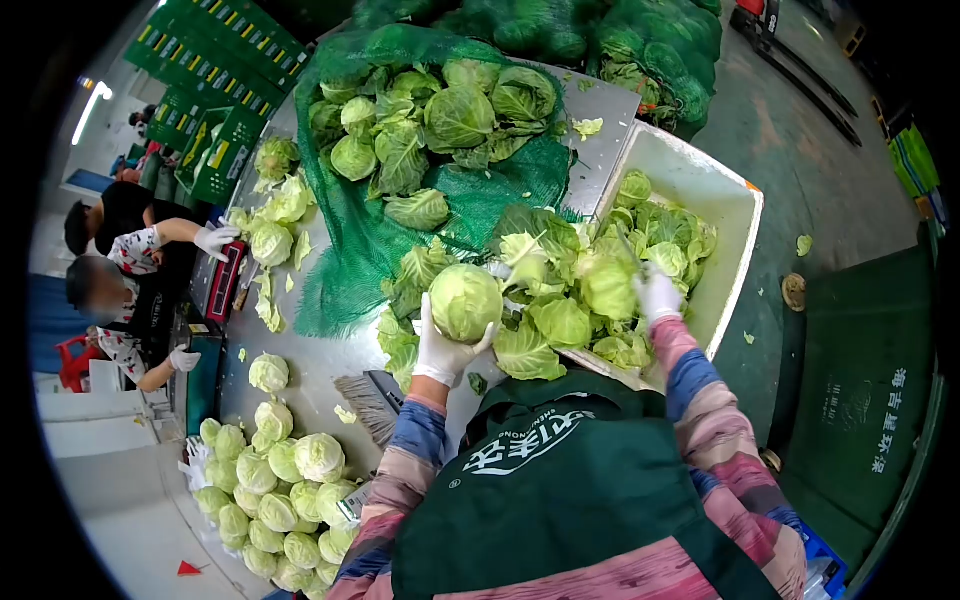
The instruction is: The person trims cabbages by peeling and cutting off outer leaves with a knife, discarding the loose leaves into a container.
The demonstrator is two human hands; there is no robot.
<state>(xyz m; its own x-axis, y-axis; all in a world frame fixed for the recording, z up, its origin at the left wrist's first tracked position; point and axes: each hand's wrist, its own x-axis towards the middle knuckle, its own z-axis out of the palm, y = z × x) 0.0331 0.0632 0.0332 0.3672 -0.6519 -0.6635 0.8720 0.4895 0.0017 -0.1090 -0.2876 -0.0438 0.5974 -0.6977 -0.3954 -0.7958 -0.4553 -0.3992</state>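
My left hand (445, 352), in a white glove, cups a round pale-green cabbage (466, 303) from below and the side. My gloved right hand (657, 292) is closed at the near side of a white foam box (740, 235), blurred by motion. From its fist a thin blade-like tool (627, 243) seems to point up and left; I cannot tell its exact kind. A smeared cabbage leaf (608, 286) hangs beside that hand. Loose outer leaves (560, 322) lie between my hands and spill into the box, which holds many more leaves.
An opened green mesh sack (345, 265) of cabbages lies across the metal table (330, 350). Trimmed cabbages (280, 490) are piled at lower left, near a brush (368, 405). Two people stand across the left edge by a red scale (226, 280). A green bin (860, 380) stands right.
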